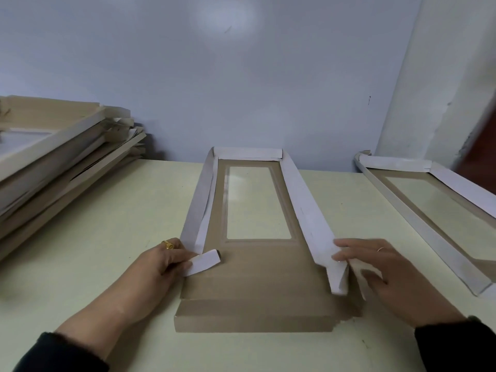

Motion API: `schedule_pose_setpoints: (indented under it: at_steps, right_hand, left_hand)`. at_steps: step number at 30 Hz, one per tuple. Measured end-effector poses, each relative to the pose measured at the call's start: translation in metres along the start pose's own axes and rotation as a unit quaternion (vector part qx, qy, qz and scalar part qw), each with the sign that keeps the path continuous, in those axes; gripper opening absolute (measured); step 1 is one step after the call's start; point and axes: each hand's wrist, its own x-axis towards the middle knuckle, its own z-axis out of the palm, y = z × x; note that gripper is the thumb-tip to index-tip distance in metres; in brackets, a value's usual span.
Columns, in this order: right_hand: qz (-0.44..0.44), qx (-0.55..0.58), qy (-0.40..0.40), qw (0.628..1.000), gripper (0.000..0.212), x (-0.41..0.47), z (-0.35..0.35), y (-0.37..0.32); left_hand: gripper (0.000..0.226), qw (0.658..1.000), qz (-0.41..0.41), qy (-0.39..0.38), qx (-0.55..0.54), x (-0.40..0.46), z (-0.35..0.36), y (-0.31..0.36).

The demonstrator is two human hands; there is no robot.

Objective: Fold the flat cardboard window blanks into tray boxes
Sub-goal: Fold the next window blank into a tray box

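Note:
A brown cardboard window blank (257, 280) lies lengthwise on the pale table, its clear window (257, 202) toward the far end. Its white-faced long side walls and far end wall stand folded up. My left hand (166, 261) pinches the small white corner tab (204, 265) at the near end of the left wall (198, 208). My right hand (375, 267) holds the near end of the right wall (308, 210), fingers on its inner face and thumb behind the corner tab (339, 277). The near end flap (252, 315) lies flat.
A pile of flat cardboard blanks (61, 159) sits at the left against the wall. A folded tray box (440, 208) lies at the right. The pale table (107, 216) runs up to a light blue wall.

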Motion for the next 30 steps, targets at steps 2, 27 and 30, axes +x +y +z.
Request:
schedule_pose_setpoints:
  at_steps: [2,27,30]
  right_hand:
    - [0.045,0.092,-0.026,0.994,0.059,-0.001,0.002,0.004]
    - [-0.034,-0.047,-0.010,0.998,0.028,-0.004,0.016,-0.021]
    - [-0.056,-0.047,-0.045,0.996,0.039,-0.007,0.008,-0.022]
  left_hand:
    - [0.042,1.000,-0.012,-0.002,-0.009,-0.001,-0.001,0.001]
    - [0.036,0.997,0.010,0.061,0.034,-0.009,0.001,0.004]
    - [0.037,0.997,0.016,0.066,0.045,-0.010,0.000,0.004]
